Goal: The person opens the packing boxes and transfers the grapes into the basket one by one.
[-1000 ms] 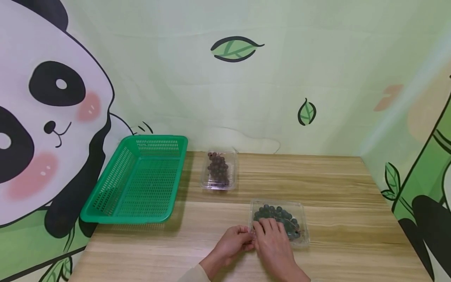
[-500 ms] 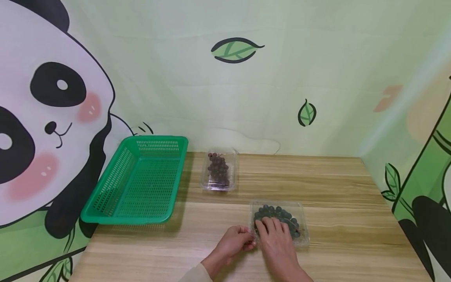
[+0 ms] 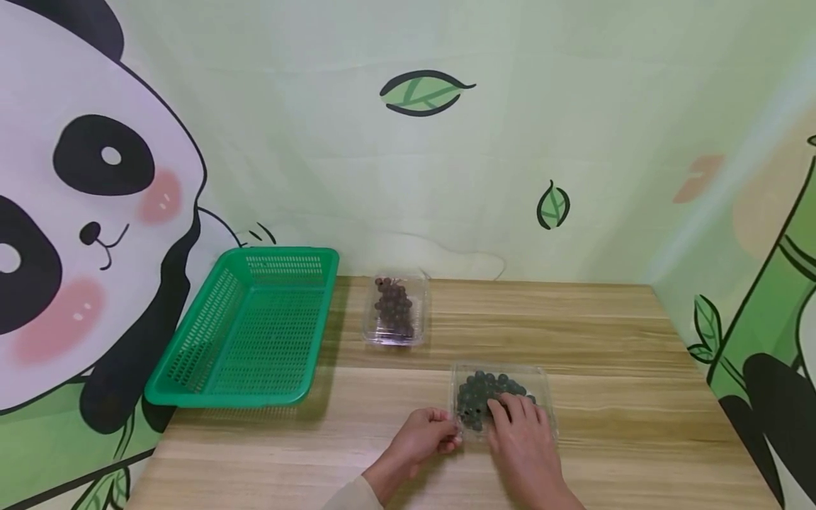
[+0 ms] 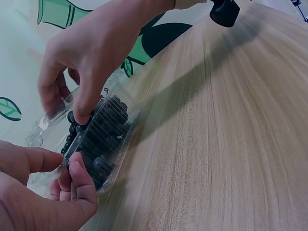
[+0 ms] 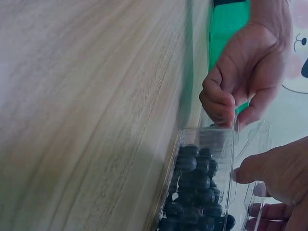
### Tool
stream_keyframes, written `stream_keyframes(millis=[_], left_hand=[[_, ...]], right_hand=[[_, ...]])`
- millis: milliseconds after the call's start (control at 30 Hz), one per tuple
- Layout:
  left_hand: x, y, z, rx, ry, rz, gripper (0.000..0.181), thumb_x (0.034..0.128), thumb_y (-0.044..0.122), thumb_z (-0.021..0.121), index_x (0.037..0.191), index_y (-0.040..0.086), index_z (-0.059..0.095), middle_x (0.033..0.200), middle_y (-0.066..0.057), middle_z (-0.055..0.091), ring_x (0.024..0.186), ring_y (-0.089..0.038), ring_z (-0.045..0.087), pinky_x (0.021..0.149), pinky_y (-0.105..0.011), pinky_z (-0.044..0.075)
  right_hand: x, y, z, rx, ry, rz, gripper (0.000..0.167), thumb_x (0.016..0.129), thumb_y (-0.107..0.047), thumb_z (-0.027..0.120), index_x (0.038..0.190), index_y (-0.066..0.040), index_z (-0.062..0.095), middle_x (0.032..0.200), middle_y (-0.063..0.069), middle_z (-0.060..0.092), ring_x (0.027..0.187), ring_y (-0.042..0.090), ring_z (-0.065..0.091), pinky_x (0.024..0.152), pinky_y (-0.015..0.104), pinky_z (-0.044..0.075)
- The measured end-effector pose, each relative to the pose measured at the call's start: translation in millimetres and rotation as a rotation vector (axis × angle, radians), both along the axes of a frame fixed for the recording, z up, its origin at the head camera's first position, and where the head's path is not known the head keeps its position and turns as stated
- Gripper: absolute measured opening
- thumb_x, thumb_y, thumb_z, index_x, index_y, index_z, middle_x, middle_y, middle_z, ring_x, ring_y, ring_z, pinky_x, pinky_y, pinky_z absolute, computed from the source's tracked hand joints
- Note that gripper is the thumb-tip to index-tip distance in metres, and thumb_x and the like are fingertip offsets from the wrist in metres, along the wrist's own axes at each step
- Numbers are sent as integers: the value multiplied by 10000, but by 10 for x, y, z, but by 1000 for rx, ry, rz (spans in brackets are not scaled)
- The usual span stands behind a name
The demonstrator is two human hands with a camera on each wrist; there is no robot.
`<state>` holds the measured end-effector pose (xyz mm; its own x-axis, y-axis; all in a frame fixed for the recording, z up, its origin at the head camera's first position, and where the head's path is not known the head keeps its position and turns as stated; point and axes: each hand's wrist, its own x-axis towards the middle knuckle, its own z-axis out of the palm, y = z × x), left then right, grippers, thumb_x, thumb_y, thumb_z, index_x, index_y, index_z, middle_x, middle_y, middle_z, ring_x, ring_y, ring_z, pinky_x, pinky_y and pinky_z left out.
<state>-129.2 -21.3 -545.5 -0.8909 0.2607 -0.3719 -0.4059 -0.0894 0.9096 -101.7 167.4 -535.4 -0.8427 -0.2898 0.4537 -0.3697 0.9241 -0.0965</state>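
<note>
A clear plastic clamshell box (image 3: 539,381) of dark grapes (image 3: 486,388) lies on the table in front of me. My left hand (image 3: 422,438) pinches the box's near left corner between thumb and fingers. Over the lid's near right part rests my right hand (image 3: 525,439), its fingers bent loosely and pressing on the plastic. The right wrist view has the right thumb (image 5: 255,169) on the box's near rim and the other fingers over the lid. Through the clear wall the grapes (image 4: 105,161) show in the left wrist view. The right palm hides part of the box from above.
Farther back stands a second clear box (image 3: 418,301) holding reddish grapes (image 3: 394,308). A green slotted plastic basket (image 3: 321,333) occupies the table's left side. The wooden table (image 3: 605,340) meets a wall cloth (image 3: 484,142) with panda and leaf drawings.
My right hand has slid right along the near part of the lid, uncovering more grapes at the left. My left hand keeps its pinch on the corner.
</note>
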Motion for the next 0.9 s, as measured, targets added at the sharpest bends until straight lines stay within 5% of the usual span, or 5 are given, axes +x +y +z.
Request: stream_keyframes(millis=[500,900], left_hand=[[-36,-31,-28,-54,-16,-46,64,948,-23,616,907,22,596,802,-58,663,688,-90,624,597,-172,468],[-56,-58,-50,-87,-15,-65,62,943,-19,620,901,25,611,766,-43,664,666,-80,593,595,-165,458]], right_hand=[[50,269,7,-27,-27,-52,418,818,-160,844,1184,-11,706,1181,172,638,1081,365,588,846,522,476],[108,423,15,-111,-77,-127,478,825,-204,837,1221,7,673,1221,223,624,1126,406,577,936,581,459]])
